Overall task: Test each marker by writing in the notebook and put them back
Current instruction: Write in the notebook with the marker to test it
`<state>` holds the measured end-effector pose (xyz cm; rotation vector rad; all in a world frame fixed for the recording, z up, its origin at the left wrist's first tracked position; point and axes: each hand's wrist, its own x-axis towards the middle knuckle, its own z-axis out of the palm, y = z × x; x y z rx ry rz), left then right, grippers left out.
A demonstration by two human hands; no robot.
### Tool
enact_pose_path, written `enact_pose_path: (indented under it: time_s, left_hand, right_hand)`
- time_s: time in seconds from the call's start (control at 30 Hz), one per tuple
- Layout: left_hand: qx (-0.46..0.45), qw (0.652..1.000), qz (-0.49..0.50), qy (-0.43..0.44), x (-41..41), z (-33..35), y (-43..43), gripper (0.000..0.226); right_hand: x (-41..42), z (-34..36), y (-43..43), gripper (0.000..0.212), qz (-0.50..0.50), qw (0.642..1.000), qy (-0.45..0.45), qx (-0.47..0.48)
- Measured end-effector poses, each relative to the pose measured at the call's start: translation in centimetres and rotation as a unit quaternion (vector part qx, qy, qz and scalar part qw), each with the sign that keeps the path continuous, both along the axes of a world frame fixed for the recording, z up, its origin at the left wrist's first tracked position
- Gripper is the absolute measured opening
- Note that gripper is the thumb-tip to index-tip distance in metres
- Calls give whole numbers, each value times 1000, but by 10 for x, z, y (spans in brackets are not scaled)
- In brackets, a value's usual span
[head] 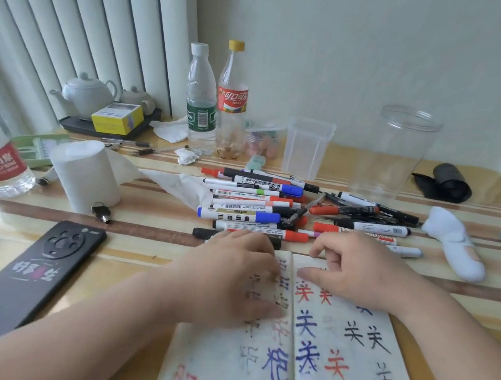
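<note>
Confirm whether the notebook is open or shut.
Open: the notebook lies spread flat, both written pages showing, with the left hand and right hand on them.

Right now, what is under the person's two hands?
An open notebook with red, blue and black characters. The left hand and right hand rest on its pages, hiding some writing beneath them.

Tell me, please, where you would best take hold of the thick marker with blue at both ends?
Probably its labelled middle, pinched from above: the thick blue marker lies flat and crosswise, its top exposed, with other markers close along both sides.
</note>
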<state>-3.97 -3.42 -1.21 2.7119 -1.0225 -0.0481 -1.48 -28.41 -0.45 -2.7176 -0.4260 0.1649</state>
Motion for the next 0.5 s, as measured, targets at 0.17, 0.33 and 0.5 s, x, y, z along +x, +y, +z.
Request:
enact_pose_path:
  time_s: [0.17, 0.33, 0.5]
  left_hand:
    - [29, 998, 62, 4, 11, 2, 24, 65]
    - [-14, 991, 118, 55, 15, -2, 29, 73]
    - [-29, 988, 134, 75, 8, 1, 28, 88]
  right_hand:
    - [5, -14, 19, 14, 8, 990, -140, 29]
    - [10, -12, 39, 11, 29, 981, -182, -54]
    - [17, 6, 54, 8, 41, 980, -152, -124]
